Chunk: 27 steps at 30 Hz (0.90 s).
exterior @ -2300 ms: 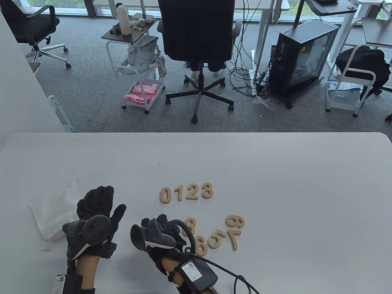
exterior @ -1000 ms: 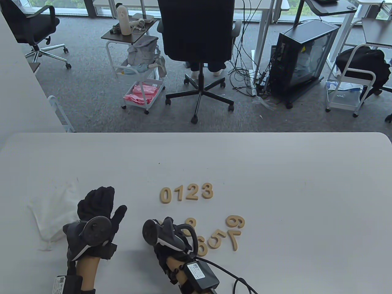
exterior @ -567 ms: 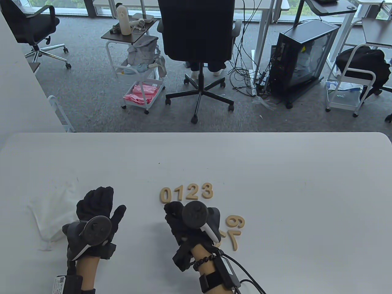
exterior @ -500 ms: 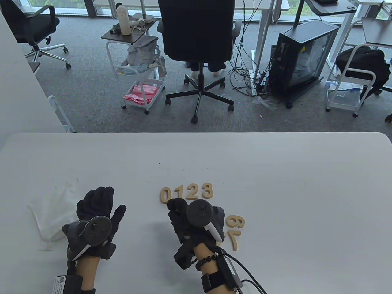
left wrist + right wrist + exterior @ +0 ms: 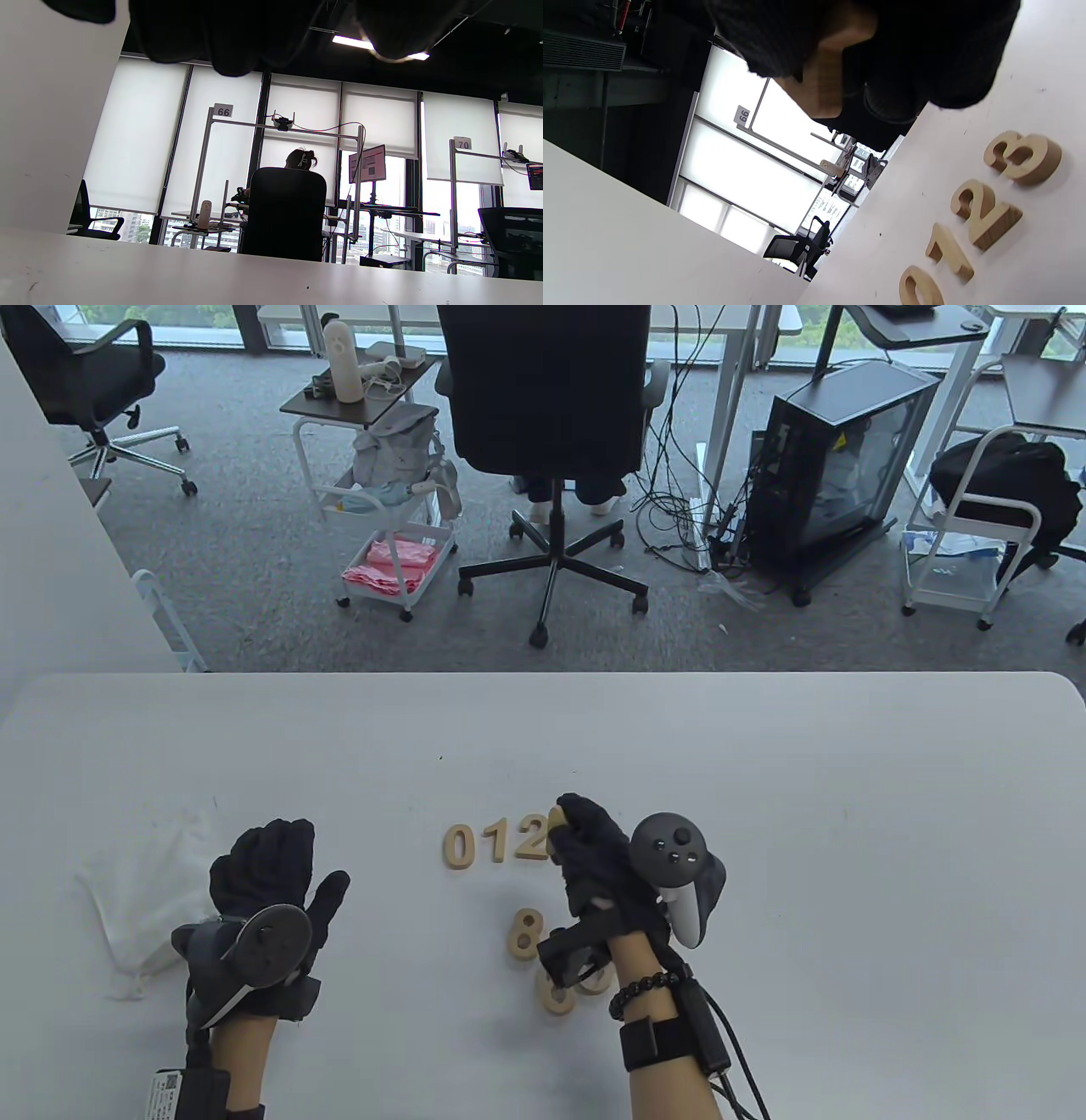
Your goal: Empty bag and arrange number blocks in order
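1. The right hand [image 5: 594,848] hangs over the right end of the number row on the white table [image 5: 764,780], its fingers curled around a wooden number block [image 5: 823,80]. The right wrist view shows pale wood pinched between the gloved fingers [image 5: 780,38]; which digit it is cannot be told.
2. In the right wrist view the held block hangs clear of the tabletop, above the row and beyond its 3 end.
3. The row reads 0 [image 5: 459,846], 1 [image 5: 492,843], 2 [image 5: 530,838] in the table view; the 3 [image 5: 1022,156] is hidden there by the right hand but plain in the right wrist view, lying flat just beside the 2.
4. At about 6 o'clock from the row lies the loose 8 [image 5: 526,934], well apart from it.
5. Further toward 6 o'clock, near the 8, two more blocks [image 5: 556,994] lie partly under the right wrist strap; their digits cannot be read.
6. The left hand [image 5: 267,891] lies flat on the table at 9 o'clock from the row, fingers spread and holding nothing.
7. The white cloth bag [image 5: 144,891] lies slack at 9 o'clock from the left hand, its near edge meeting the glove.
8. The left wrist view shows only dark fingertips [image 5: 229,46] at the top edge and the office beyond.
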Available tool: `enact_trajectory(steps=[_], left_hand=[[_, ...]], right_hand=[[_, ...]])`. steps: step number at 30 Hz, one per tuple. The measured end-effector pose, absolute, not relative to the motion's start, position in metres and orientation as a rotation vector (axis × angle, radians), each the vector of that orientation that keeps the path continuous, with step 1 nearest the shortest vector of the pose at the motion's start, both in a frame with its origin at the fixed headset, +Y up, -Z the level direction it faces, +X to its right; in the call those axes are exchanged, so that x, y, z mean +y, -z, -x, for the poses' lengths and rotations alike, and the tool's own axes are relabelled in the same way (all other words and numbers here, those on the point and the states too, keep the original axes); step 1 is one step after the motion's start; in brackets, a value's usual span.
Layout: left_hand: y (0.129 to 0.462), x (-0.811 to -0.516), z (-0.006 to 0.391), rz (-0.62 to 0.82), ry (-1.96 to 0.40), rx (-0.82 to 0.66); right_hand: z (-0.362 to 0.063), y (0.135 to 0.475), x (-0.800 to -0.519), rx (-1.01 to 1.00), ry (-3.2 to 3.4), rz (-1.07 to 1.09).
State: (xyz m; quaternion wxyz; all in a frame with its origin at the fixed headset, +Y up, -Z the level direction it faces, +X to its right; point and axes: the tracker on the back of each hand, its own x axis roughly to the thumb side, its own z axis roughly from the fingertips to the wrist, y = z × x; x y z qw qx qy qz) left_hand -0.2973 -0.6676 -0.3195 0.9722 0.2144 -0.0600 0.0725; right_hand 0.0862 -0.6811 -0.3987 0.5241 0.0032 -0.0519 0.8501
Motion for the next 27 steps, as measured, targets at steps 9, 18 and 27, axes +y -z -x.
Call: enact_trajectory(steps=[9,18,27], left_hand=[[0.319,-0.668,0.298,-0.43,-0.131,-0.106],[0.318,-0.666,0.3,-0.432,-0.132,-0.09],[0.319,-0.666,0.301,-0.429,-0.135,-0.088]], right_hand=[[-0.123,0.453,-0.681,-0.011,-2.434,0.17],[-0.12,0.492,-0.714,0.029,-2.679,0.332],[-0.099,0.511,-0.735,0.121,-2.773,0.373]])
